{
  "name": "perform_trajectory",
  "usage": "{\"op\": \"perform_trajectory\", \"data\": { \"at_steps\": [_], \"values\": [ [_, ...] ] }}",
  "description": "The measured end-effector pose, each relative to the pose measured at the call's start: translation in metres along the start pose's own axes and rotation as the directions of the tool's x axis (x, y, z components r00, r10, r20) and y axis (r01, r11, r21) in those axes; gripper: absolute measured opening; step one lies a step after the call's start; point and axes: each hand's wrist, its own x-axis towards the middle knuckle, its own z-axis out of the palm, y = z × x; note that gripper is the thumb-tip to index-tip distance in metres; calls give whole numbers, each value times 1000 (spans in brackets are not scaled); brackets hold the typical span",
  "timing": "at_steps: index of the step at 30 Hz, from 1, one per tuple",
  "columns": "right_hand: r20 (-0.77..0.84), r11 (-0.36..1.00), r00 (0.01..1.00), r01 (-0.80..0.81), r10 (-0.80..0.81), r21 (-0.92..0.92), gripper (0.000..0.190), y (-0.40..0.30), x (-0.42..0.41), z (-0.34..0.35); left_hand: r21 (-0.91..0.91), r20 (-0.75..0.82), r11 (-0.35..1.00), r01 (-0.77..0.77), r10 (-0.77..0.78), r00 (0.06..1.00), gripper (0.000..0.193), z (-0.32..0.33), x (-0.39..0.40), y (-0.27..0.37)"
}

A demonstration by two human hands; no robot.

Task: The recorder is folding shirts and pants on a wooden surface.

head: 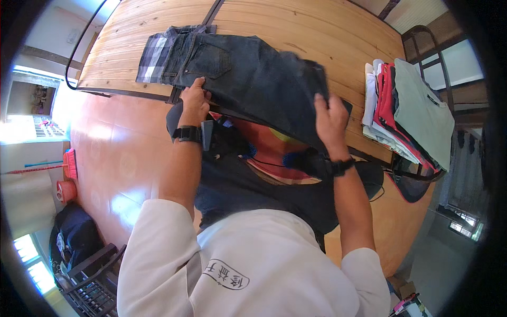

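A pair of dark denim jeans (253,75) lies folded lengthwise across the wooden board surface before me, a back pocket facing up near the waist. My left hand (196,99) pinches the near edge just below that pocket, thumb on top. Further along, my right hand (332,119) grips the leg part, which is slightly blurred at its far end. Its fingers are partly hidden by the cloth. From under the waist sticks out a blue and white checked garment (152,59). Both wrists wear black straps, the left one with a grey block.
A stack of folded clothes (420,115), pale green on top, stands at the right edge of the wooden surface (348,35). Metal rails (71,59) bound its ends. On the tiled floor to the left are a red broom (70,163), a red basket (66,191) and a dark wooden chair (93,285).
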Motion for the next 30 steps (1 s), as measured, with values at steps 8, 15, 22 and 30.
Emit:
{"op": "perform_trajectory", "data": {
  "at_steps": [8, 15, 22, 30],
  "values": [
    [-258, 969, 964, -1, 67, 247, 26, -10, -51, -90, -50, 81, 982, -185, 188, 979, 26, 10, -10, 10],
    [-310, 963, 917, -201, 250, 179, 36, 27, -111, -146, 118, 78, 977, -178, 169, 983, 40, 11, -18, -6],
    [-350, 695, 723, -245, 596, 677, 29, 28, -136, -174, 167, 155, 961, -222, 197, 968, 40, 11, -28, -6],
    [-60, 412, 625, -437, 779, 799, 31, 32, -175, -176, 458, 194, 801, -385, 332, 923, 67, 2, -1, -14]
  ]
}}
